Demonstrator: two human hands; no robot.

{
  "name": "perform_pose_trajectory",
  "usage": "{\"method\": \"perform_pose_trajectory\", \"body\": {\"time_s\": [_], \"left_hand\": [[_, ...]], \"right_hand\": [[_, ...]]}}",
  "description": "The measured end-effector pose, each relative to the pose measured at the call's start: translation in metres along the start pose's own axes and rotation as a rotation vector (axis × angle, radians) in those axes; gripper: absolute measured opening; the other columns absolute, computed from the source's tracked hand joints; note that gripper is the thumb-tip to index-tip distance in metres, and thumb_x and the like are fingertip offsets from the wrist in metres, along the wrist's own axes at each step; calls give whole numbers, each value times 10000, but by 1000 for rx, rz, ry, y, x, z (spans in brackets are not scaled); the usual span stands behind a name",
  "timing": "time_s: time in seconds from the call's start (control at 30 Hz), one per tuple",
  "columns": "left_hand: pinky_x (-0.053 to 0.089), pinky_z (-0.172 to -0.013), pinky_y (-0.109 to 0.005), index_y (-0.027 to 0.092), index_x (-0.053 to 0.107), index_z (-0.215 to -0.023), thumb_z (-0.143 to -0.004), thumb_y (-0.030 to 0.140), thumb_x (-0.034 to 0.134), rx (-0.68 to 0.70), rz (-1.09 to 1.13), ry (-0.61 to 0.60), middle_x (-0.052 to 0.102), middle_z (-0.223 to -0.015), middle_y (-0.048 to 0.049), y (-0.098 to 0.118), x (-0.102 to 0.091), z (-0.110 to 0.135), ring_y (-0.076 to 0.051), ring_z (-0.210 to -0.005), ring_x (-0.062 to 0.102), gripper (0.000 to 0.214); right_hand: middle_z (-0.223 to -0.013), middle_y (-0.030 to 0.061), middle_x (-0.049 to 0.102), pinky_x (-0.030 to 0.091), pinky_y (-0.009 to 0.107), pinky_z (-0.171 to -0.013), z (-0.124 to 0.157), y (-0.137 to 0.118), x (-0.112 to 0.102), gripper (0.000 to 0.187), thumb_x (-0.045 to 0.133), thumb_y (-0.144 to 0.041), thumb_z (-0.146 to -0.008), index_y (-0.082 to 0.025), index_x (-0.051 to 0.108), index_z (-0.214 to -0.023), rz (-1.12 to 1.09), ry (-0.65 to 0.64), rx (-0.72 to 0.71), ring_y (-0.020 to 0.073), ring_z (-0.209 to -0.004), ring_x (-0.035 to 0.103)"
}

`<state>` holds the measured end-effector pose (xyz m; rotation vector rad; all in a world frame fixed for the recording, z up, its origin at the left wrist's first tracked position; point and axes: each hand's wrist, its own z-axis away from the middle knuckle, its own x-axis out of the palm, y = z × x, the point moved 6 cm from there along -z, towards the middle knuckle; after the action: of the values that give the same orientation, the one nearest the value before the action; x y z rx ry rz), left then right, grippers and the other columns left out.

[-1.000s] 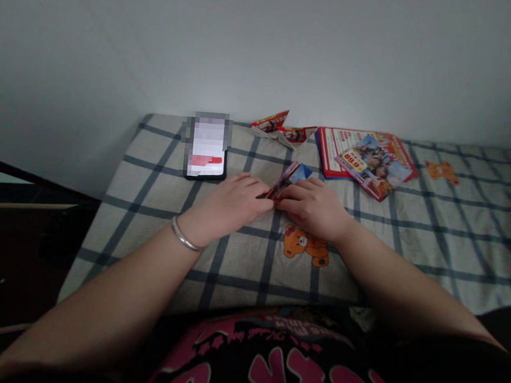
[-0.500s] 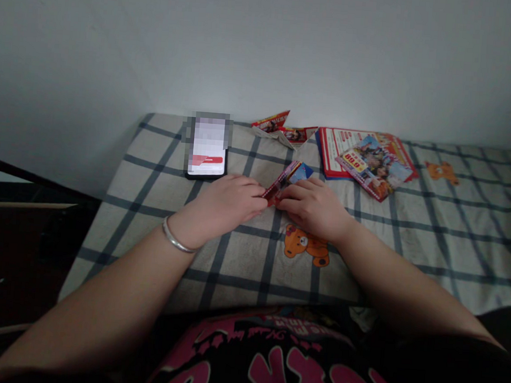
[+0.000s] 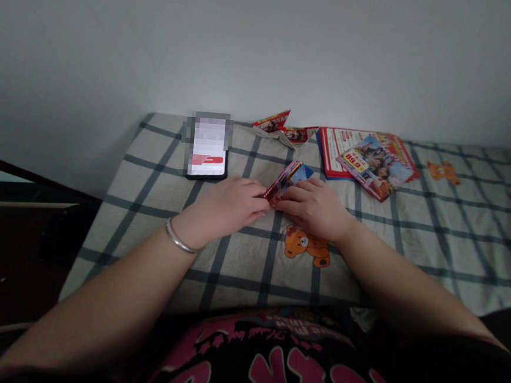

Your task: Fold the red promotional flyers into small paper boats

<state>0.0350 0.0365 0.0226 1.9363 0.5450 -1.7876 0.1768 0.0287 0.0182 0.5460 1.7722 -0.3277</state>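
Between my hands lies a folded paper flyer (image 3: 285,179), printed in red, purple and blue, its upper part sticking out past my fingers. My left hand (image 3: 237,203) is closed on its lower left edge, with a silver bangle on the wrist. Fingers bent, my right hand (image 3: 314,203) grips the flyer's right side and hides part of it. A folded red paper piece (image 3: 282,129) with pointed ends stands beyond them near the wall. To the right is a flyer stack (image 3: 333,150), with a loose colourful flyer (image 3: 374,168) lying aslant on top.
A phone (image 3: 209,146) with a lit, partly blurred screen lies left of the flyer. The checked cloth (image 3: 157,207) has printed bears, one just below my right hand. A pale wall (image 3: 266,51) rises behind the far edge; the cloth's left edge drops to a dark area.
Both hands stay on the folded flyer. Only the fingers shift very slightly; the phone, the stack and the folded piece stay where they were.
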Motion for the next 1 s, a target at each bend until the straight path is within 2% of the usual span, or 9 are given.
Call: {"method": "perform_pose_trajectory", "body": {"time_s": [0.13, 0.33, 0.53, 0.8, 0.9, 1.0], "left_hand": [[502, -860, -375, 208, 729, -937, -928, 227, 606, -10, -13, 22, 671, -1004, -53, 2, 0, -1, -230, -975, 622, 125], [496, -838, -362, 189, 717, -902, -935, 261, 601, -19, -65, 70, 660, -981, -53, 4, 1, -1, -225, -960, 608, 141], [502, -824, -360, 187, 710, -896, -958, 273, 563, -39, -59, 69, 666, -982, -54, 6, 1, -1, -222, -955, 606, 180], [503, -822, -344, 185, 721, -895, -946, 270, 582, -44, -43, 100, 672, -974, -59, 5, 1, -1, -208, -955, 606, 171], [507, -826, -350, 176, 721, -911, -951, 272, 576, -42, -18, 97, 676, -993, -65, 4, 3, -1, -212, -962, 607, 178], [512, -830, -357, 174, 724, -914, -963, 281, 561, -40, 20, 104, 679, -989, -66, 2, 3, -1, -214, -958, 610, 201]], "right_hand": [[-1018, 33, 719, 298, 363, -794, 0, 0, -1, 239, 510, -227, -983, -237, 704, -1123, -8, 24, -5, 209, -900, 537], [-1040, 39, 717, 289, 370, -780, -1, 0, -2, 202, 561, -236, -952, -246, 718, -1079, 15, -12, 26, 217, -911, 525], [-972, 36, 706, 292, 372, -759, 3, 8, -9, 199, 570, -220, -939, -270, 751, -1005, 16, -9, 63, 208, -878, 510], [-981, 36, 699, 344, 366, -754, 7, 15, -12, 203, 573, -204, -930, -265, 765, -949, -17, -38, 61, 204, -871, 536], [-996, 44, 712, 386, 350, -754, 12, 23, -12, 205, 576, -193, -913, -252, 772, -911, -88, -5, 70, 202, -876, 565], [-986, 52, 727, 417, 368, -784, 18, 40, -16, 220, 570, -166, -889, -238, 772, -839, -84, 107, 208, 215, -873, 590]]}}
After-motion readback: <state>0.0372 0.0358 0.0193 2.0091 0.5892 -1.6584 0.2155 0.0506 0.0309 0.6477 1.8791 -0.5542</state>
